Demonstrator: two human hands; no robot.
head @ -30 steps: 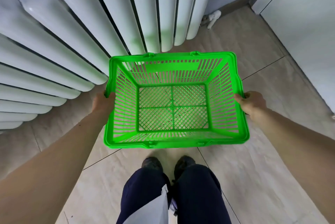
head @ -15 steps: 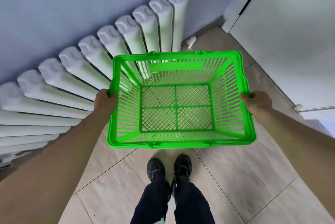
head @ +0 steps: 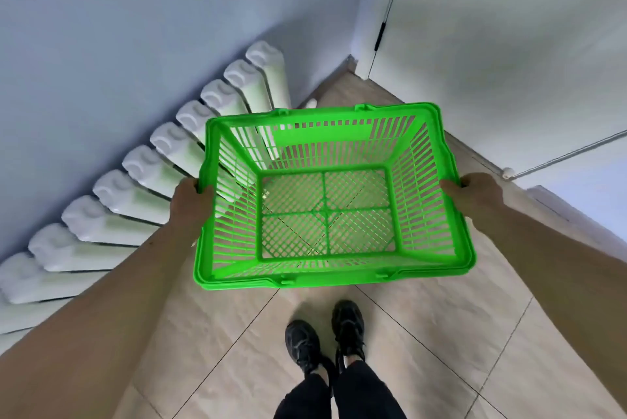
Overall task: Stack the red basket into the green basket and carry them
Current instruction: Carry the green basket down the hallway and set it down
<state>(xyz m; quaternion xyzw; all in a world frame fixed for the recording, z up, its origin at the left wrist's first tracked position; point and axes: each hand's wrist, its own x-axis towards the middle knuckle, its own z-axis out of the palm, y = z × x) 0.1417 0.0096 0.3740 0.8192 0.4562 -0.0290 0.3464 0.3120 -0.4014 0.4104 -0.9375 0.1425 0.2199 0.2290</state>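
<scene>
An empty green basket [head: 339, 277] of slatted plastic hangs level in front of me, well above the floor. My left hand [head: 190, 203] grips its left rim and my right hand [head: 473, 194] grips its right rim. Through the mesh bottom I see floor tiles. No red basket is in view.
A white ribbed radiator [head: 142, 174] runs along the blue-grey wall at my left, close to the basket's left side. A white door [head: 509, 45] with a doorstop [head: 506, 173] stands at the right. My black shoes [head: 325, 337] are on beige floor tiles below the basket.
The view has risen away from the radiator and floor, and the basket has come up with both hands still on its rims. More wall and the door now show.
</scene>
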